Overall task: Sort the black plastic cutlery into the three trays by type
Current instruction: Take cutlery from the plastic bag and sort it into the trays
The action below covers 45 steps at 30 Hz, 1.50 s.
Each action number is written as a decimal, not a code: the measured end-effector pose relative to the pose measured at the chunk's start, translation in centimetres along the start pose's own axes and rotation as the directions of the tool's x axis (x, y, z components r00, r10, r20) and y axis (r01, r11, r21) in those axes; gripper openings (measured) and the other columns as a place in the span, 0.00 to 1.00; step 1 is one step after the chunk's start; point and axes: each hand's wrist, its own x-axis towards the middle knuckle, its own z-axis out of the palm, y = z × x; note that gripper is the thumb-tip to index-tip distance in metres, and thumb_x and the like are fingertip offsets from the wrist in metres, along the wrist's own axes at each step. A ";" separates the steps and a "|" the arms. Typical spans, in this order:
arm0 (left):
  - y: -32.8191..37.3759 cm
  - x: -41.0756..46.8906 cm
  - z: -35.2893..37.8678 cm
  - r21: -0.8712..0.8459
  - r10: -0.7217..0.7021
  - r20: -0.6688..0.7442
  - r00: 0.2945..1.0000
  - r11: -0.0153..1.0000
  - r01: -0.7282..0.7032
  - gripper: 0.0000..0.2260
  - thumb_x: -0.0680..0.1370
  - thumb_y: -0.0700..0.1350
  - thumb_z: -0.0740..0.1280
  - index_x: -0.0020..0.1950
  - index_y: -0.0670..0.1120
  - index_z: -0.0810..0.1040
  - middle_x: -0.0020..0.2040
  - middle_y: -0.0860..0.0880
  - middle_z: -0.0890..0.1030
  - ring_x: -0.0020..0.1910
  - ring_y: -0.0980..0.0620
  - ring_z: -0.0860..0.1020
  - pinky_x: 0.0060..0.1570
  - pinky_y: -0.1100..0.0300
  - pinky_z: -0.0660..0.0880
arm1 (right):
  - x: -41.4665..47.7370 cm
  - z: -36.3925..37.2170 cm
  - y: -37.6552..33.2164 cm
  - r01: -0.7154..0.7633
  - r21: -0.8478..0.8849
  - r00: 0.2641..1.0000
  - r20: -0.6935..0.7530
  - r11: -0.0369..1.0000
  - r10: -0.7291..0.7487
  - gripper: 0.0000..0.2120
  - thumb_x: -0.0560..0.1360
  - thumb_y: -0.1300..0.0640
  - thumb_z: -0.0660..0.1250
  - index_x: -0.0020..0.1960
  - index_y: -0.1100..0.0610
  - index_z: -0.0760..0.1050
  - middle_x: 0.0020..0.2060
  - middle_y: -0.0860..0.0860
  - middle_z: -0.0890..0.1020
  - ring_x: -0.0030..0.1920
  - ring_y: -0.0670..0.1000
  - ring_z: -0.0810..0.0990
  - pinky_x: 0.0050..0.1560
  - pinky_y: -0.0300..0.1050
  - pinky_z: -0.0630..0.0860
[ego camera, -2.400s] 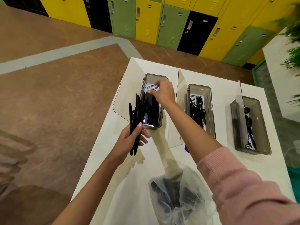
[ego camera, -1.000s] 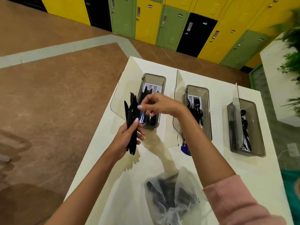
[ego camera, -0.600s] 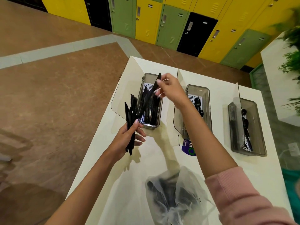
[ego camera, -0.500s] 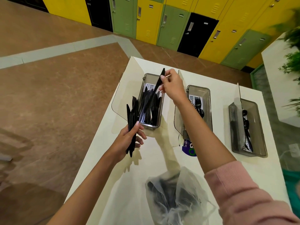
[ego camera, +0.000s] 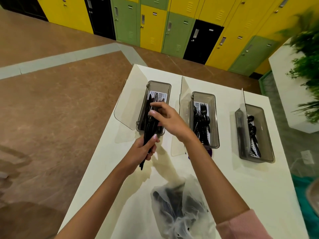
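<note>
My left hand [ego camera: 144, 151] grips a bundle of black knives [ego camera: 148, 134] upright at the near end of the left tray [ego camera: 159, 82], which holds more knives. My right hand [ego camera: 166, 118] hovers over that tray, its thumb and forefinger pinching the top of one knife in the bundle. Black forks fill the middle tray [ego camera: 203, 93]. The right tray [ego camera: 257, 158] has a few black spoons. A clear plastic bag [ego camera: 179, 204] with more black cutlery lies near me on the table.
The white table [ego camera: 233, 183] ends close to the left of the knife tray. Each tray's clear lid [ego camera: 126, 111] stands open on its left side. Coloured lockers [ego camera: 151, 23] line the far wall, and a plant [ego camera: 307, 66] stands at the right.
My right hand set a knife into the left tray and came back down to the bundle. My left hand moved the bundle slightly right, over the tray's near end.
</note>
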 end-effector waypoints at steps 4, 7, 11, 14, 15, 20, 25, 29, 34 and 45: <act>0.4 -0.9 1.3 -0.016 -0.007 0.040 0.999 1.000 0.008 0.10 0.80 0.48 0.62 0.48 0.43 0.75 0.29 0.52 0.70 0.26 0.57 0.67 0.29 0.64 0.66 | -2.3 -1.5 0.7 0.004 0.116 1.000 0.001 0.993 -0.005 0.14 0.79 0.54 0.64 0.64 0.52 0.72 0.56 0.53 0.81 0.59 0.50 0.79 0.57 0.48 0.77; 0.7 -1.7 2.2 -0.049 -0.033 0.085 0.996 0.998 0.038 0.12 0.79 0.51 0.62 0.50 0.43 0.75 0.31 0.52 0.70 0.27 0.56 0.67 0.30 0.63 0.66 | -4.0 -2.5 1.3 0.006 0.226 0.999 0.038 0.974 -0.015 0.14 0.80 0.60 0.62 0.65 0.57 0.72 0.53 0.50 0.81 0.56 0.47 0.80 0.58 0.47 0.77; 0.9 -2.7 3.5 -0.064 -0.054 0.173 0.983 0.996 0.066 0.14 0.81 0.53 0.59 0.52 0.43 0.74 0.32 0.52 0.71 0.26 0.56 0.68 0.29 0.64 0.67 | -5.9 -3.6 2.5 -0.004 0.333 0.999 0.031 0.943 -0.007 0.13 0.80 0.66 0.60 0.62 0.57 0.73 0.54 0.56 0.78 0.54 0.51 0.78 0.58 0.48 0.76; 0.8 -3.3 4.5 -0.046 -0.049 0.205 0.977 0.997 0.060 0.14 0.81 0.52 0.58 0.54 0.43 0.74 0.33 0.51 0.72 0.26 0.55 0.68 0.29 0.63 0.67 | -7.2 -4.2 2.9 0.003 0.347 1.000 -0.004 0.938 -0.002 0.14 0.79 0.68 0.59 0.62 0.58 0.74 0.52 0.56 0.78 0.51 0.50 0.79 0.54 0.42 0.78; 0.7 -3.5 4.9 -0.038 -0.047 0.211 0.976 0.998 0.056 0.13 0.81 0.52 0.58 0.54 0.43 0.74 0.34 0.50 0.72 0.27 0.55 0.68 0.29 0.63 0.67 | -7.7 -4.4 3.0 0.011 0.341 1.000 -0.021 0.940 -0.004 0.14 0.79 0.68 0.60 0.62 0.58 0.74 0.50 0.55 0.79 0.51 0.49 0.79 0.53 0.41 0.78; 0.7 -3.8 6.1 -0.011 -0.039 0.239 0.970 0.999 0.043 0.14 0.81 0.51 0.59 0.59 0.42 0.73 0.35 0.51 0.74 0.28 0.56 0.67 0.27 0.65 0.65 | -9.0 -5.1 2.8 0.044 0.215 0.986 -0.167 0.976 -0.008 0.11 0.76 0.67 0.66 0.57 0.61 0.78 0.43 0.51 0.81 0.41 0.43 0.80 0.42 0.35 0.77; 0.7 -3.6 7.1 -0.011 -0.027 0.274 0.961 0.999 0.031 0.14 0.81 0.49 0.59 0.62 0.43 0.72 0.35 0.52 0.73 0.27 0.57 0.64 0.25 0.67 0.60 | -9.7 -6.4 2.2 0.067 0.279 0.965 -0.263 0.958 0.009 0.04 0.74 0.66 0.69 0.48 0.61 0.78 0.39 0.53 0.81 0.38 0.45 0.80 0.41 0.34 0.76; 0.6 -3.4 8.0 -0.001 -0.008 0.281 0.960 1.000 0.008 0.13 0.82 0.49 0.58 0.63 0.45 0.72 0.35 0.52 0.74 0.27 0.56 0.65 0.25 0.67 0.61 | -9.6 -8.5 1.9 0.141 0.344 0.907 -0.421 0.928 0.019 0.04 0.77 0.63 0.67 0.51 0.59 0.78 0.42 0.50 0.81 0.44 0.47 0.79 0.46 0.36 0.75; 0.7 -2.8 9.8 0.050 0.017 0.278 0.961 0.998 -0.033 0.11 0.82 0.49 0.57 0.60 0.46 0.72 0.37 0.50 0.75 0.28 0.56 0.66 0.27 0.65 0.63 | -10.2 -14.2 2.1 0.275 0.466 0.781 -0.619 0.841 0.088 0.04 0.80 0.61 0.60 0.49 0.56 0.73 0.45 0.54 0.78 0.44 0.52 0.80 0.46 0.47 0.79; 1.1 0.3 14.5 -0.028 -0.003 0.296 0.955 1.000 0.012 0.11 0.82 0.52 0.56 0.53 0.47 0.74 0.35 0.50 0.76 0.25 0.56 0.64 0.25 0.65 0.57 | -10.2 -27.9 8.1 0.034 0.093 0.568 -0.821 0.995 0.057 0.12 0.80 0.67 0.57 0.48 0.53 0.75 0.44 0.52 0.77 0.39 0.47 0.78 0.41 0.41 0.77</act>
